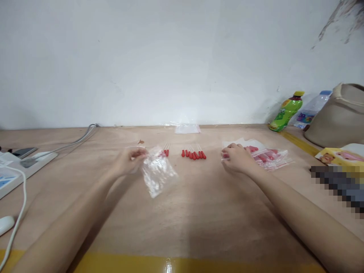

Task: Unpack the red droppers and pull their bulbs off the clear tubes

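Observation:
My left hand point(129, 159) is closed on the top edge of a small clear plastic bag point(157, 172), which hangs down onto the wooden table point(182, 212). Behind the bag a couple of red-tipped droppers point(165, 151) peek out. Several more red-tipped droppers point(193, 154) lie in a row at the table's middle. My right hand point(237, 157) rests, fingers curled, on a pile of clear bags filled with red droppers point(269, 156); whether it grips one is hidden.
A stack of empty clear bags point(187, 129) lies by the wall. At the right stand a green bottle point(286, 111), a clear bottle point(311, 109), a beige bag point(338, 117) and a yellow box point(339, 156). A power strip point(31, 161), phone point(24, 152) and cables sit left.

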`<action>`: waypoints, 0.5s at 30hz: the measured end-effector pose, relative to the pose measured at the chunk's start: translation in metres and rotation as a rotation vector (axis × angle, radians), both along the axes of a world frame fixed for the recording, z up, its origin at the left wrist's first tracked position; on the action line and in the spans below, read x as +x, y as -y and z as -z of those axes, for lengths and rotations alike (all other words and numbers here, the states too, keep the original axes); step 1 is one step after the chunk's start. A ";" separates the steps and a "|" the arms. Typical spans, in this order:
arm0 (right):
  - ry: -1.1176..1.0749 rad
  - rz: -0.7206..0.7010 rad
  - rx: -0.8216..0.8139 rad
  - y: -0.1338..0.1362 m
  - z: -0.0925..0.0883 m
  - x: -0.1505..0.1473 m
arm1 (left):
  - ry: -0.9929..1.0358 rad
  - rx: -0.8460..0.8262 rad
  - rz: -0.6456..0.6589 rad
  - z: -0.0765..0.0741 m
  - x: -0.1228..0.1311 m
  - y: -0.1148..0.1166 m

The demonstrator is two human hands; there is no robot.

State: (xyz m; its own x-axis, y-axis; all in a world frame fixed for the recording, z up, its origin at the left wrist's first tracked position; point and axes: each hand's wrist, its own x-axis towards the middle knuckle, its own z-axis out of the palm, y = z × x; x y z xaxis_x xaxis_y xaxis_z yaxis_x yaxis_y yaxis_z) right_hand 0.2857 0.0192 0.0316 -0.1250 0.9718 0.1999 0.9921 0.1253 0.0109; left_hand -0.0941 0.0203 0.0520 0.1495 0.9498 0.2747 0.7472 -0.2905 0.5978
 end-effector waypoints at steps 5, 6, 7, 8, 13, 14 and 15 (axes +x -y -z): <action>0.091 0.039 -0.088 0.000 0.002 0.006 | -0.222 0.063 -0.123 -0.012 -0.058 -0.035; 0.102 0.035 -0.076 0.000 0.003 0.005 | -0.275 0.048 -0.140 -0.009 -0.065 -0.042; 0.115 0.034 -0.062 0.000 0.004 0.004 | -0.322 0.023 -0.155 -0.004 -0.070 -0.049; 0.130 0.033 -0.051 0.000 0.005 0.003 | -0.349 0.011 -0.170 0.000 -0.074 -0.055; 0.182 0.030 -0.009 0.002 0.003 -0.001 | -0.414 0.095 -0.249 0.014 -0.069 -0.065; 0.194 0.020 -0.004 0.003 0.002 -0.003 | -0.413 0.176 -0.277 0.016 -0.063 -0.062; 0.205 0.010 -0.007 0.005 -0.001 -0.005 | -0.404 0.273 -0.296 0.016 -0.055 -0.058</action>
